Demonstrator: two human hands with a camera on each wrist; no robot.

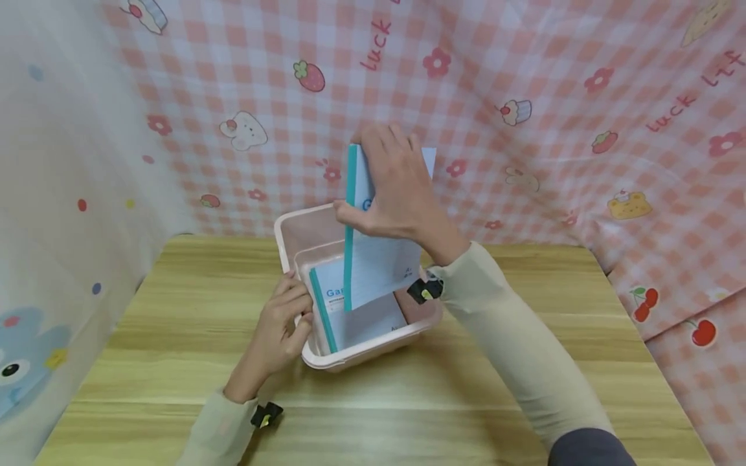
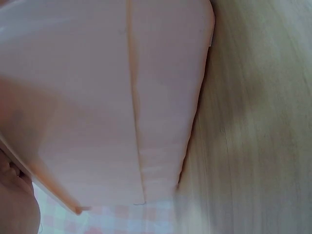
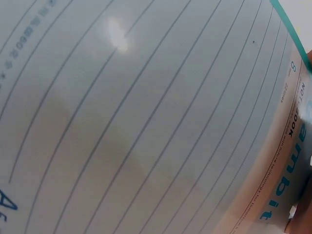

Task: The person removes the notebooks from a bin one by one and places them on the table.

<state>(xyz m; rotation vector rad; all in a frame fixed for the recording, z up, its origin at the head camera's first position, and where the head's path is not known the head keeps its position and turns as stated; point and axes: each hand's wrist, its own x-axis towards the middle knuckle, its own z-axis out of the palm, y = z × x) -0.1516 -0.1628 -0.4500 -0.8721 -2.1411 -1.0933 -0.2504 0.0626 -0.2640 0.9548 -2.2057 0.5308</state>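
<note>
With thumb and fingers, my right hand (image 1: pixel 396 188) grips a pale blue notebook (image 1: pixel 379 272) with a teal spine, held upright over a pale pink plastic bin (image 1: pixel 364 356). Its lined cover, with "NOTEBOOK" printed on it, fills the right wrist view. Inside the bin lies another notebook (image 1: pixel 367 327) of the same look, partly hidden by the held one. At the bin's left side, my left hand (image 1: pixel 280 323) holds the rim with curled fingers. The left wrist view shows the bin's outer wall (image 2: pixel 87 122) and part of that hand (image 2: pixel 19 207).
The bin stands on a wood-grain table (image 1: pixel 175 362) near its back edge. Behind the table hangs a pink checked cloth (image 1: pixel 373 97) with printed fruit and cakes. A white patterned cloth (image 1: pixel 76 149) hangs at the left.
</note>
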